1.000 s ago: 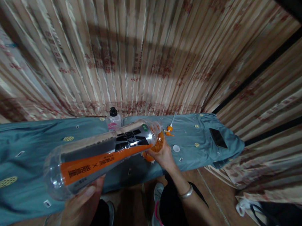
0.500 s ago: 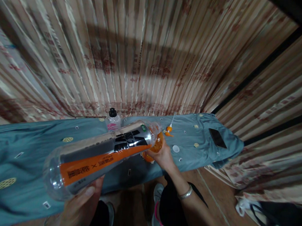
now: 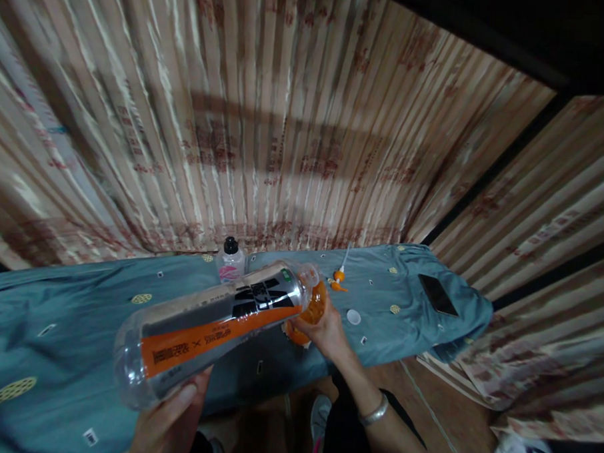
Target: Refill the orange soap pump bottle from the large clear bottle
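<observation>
A large clear plastic bottle (image 3: pixel 212 326) with a grey, black and orange label lies tilted across the middle of the view, its neck toward the right. My left hand (image 3: pixel 176 408) is closed round its lower end from below. My right hand (image 3: pixel 327 331) grips an orange bottle (image 3: pixel 315 302) at the clear bottle's mouth; the two bottles touch or nearly touch there. Whether any liquid passes between them I cannot make out. Under my right hand, partly hidden, is another orange thing (image 3: pixel 297 334). Behind these lies an orange pump head (image 3: pixel 338 277) with a clear tube.
A small clear bottle with a black cap (image 3: pixel 231 260) stands at the back. To the right are a round white cap (image 3: pixel 353 317) and a dark phone (image 3: pixel 436 294), all on a teal patterned cloth (image 3: pixel 91 341). Striped curtains (image 3: pixel 285 152) hang behind and at the right.
The view has tipped up a little, so everything sits lower. The clear bottle's base has shifted slightly right in view. Both hands keep their holds.
</observation>
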Tool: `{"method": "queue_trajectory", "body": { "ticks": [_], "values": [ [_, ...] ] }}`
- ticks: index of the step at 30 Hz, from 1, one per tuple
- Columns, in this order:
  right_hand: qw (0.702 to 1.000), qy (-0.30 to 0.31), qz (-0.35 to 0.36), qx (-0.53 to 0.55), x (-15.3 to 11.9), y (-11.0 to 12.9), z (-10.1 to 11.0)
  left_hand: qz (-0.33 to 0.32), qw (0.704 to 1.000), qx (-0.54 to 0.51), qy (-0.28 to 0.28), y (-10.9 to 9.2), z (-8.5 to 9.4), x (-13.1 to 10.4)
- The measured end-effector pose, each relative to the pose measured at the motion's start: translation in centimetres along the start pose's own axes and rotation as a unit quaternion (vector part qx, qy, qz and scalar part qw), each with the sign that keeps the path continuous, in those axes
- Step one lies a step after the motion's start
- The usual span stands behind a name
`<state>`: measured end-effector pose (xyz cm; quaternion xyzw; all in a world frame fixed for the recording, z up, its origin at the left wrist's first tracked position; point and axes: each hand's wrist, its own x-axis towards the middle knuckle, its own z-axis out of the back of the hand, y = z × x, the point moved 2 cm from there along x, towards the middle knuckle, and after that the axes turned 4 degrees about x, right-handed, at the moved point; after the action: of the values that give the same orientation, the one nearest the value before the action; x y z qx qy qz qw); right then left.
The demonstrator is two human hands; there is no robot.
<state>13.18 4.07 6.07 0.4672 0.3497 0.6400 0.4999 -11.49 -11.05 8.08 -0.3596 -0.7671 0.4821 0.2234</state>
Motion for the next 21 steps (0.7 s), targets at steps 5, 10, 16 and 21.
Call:
{"method": "queue_trajectory", "body": {
  "ticks": [5,10,16,21],
  "values": [
    [1.0,-0.015,0.006,0.003,0.1,-0.3,-0.2,0.073,0.994,-0.059,-0.064,-2.4,-2.5,0.3],
    [1.0,0.007,0.024,0.013,0.1,0.2,-0.2,0.11,0.986,-0.081,-0.094,-3.2,-2.8,0.1],
    [0.999,0.02,0.035,0.009,0.1,0.7,0.2,0.059,0.995,-0.074,-0.037,-2.7,-2.3,-0.1],
    [0.999,0.02,0.037,0.01,0.2,0.5,0.3,0.049,0.995,-0.083,-0.027,-2.7,-2.1,0.0]
  ]
}}
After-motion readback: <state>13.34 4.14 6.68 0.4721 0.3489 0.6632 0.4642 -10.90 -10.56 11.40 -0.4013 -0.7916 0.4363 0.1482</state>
